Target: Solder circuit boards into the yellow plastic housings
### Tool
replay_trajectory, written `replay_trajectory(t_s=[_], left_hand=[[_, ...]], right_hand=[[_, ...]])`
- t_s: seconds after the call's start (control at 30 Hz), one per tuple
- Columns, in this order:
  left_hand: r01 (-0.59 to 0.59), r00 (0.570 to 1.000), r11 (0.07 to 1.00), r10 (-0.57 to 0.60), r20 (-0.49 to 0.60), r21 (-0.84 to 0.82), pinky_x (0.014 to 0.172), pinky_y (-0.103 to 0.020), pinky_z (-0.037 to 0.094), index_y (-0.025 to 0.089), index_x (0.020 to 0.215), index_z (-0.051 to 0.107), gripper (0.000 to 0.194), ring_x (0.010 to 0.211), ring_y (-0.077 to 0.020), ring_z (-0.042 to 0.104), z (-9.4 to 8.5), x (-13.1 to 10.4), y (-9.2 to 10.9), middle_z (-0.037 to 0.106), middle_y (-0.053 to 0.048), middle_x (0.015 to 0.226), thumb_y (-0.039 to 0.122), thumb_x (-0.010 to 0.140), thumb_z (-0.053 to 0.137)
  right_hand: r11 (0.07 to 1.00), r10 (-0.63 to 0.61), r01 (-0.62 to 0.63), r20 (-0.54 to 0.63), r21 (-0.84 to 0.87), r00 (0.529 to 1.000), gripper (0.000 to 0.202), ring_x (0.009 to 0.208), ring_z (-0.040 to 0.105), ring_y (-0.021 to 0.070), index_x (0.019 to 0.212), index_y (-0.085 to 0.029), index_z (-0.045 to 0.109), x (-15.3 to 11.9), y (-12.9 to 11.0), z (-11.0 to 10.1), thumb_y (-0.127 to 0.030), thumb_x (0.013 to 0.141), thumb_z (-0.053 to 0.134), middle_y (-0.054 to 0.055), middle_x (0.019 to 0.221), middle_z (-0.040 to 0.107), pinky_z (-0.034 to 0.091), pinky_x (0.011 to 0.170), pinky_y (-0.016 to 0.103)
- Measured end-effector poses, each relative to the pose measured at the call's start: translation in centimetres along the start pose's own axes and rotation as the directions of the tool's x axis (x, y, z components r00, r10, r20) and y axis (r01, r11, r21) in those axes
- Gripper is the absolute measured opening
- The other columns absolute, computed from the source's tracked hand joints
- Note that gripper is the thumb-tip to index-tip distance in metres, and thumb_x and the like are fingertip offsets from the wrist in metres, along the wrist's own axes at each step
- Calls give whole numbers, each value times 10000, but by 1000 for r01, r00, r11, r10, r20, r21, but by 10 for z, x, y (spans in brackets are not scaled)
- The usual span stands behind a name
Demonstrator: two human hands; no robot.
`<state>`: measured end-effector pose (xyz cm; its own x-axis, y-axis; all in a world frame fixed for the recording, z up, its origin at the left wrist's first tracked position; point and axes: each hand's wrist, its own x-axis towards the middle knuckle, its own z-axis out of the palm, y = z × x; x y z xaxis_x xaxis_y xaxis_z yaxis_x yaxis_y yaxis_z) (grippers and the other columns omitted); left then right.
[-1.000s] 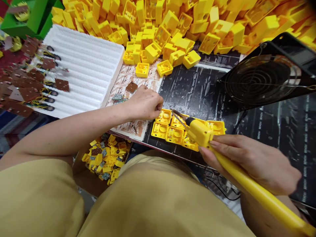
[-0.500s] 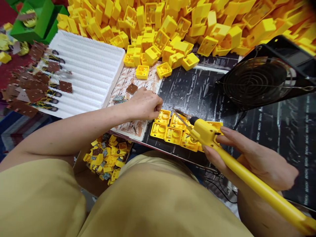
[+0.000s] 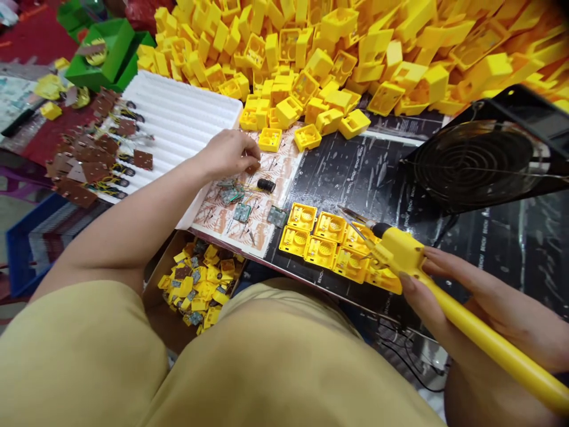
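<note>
My left hand [image 3: 232, 153] is over the patterned paper, its fingers closed on a small brown circuit board [image 3: 253, 168] that mostly hides beneath them. Close by lie a black ribbed round part [image 3: 267, 185] with thin wires and several green circuit boards [image 3: 242, 212]. In my right hand [image 3: 466, 290] is a yellow soldering gun [image 3: 402, 249], fingers wrapped round its body. Its metal tip and thin feed tube point left, above open yellow plastic cases [image 3: 320, 251] laid in two rows on the black bench top.
Yellow cases [image 3: 284, 77] are heaped along the back. A black fan [image 3: 475, 154] stands at right. On the left, a white ridged foam sheet [image 3: 186, 112] carries brown boards with wires, near green bins [image 3: 104, 56]. Below the bench edge, a carton [image 3: 155, 284] holds yellow parts.
My left hand has moved from beside the yellow cases, up and left, to the brown board, uncovering the round part and green boards. My right hand keeps hold of the soldering gun. The view shifted.
</note>
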<state>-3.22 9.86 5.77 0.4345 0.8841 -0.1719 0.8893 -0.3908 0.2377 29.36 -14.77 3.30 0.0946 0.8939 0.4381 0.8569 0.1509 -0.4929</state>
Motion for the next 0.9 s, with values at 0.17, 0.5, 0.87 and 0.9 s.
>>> replay_trajectory(t_s=[0.17,0.5,0.87,0.9], left_hand=[[-249,963,953,224,150,175,959,-322,440,186,1054,777,324,1018,-216,649,15,18,-1,747,-84,1044,306,844,562],[-351,918,930,318,237,113,862,-261,450,169,897,729,235,902,-170,651,13,29,-11,717,-25,892,328,797,587],[-419,870,889,452,199,-187,823,-294,484,212,1029,722,287,879,-158,695,-9,16,56,742,4,928,379,851,572],[-455,846,875,483,225,-168,827,-289,478,226,986,734,243,861,-151,695,-6,14,66,746,17,899,351,844,582]], right_hand=[[997,-72,74,-62,34,995,501,722,732,194,1232,-390,681,4,-10,1,-195,794,827,-39,932,758,565,615,282],[944,-328,326,-74,-38,942,628,603,698,146,1354,-344,609,6,7,-2,-148,795,818,-13,883,757,496,446,221],[955,-295,292,-74,-47,953,698,632,695,161,1413,-346,556,6,9,-5,-139,794,803,-1,915,753,539,498,236],[952,-305,301,-83,-58,949,716,617,688,157,1412,-339,560,6,10,-6,-134,775,816,-5,902,752,530,483,231]])
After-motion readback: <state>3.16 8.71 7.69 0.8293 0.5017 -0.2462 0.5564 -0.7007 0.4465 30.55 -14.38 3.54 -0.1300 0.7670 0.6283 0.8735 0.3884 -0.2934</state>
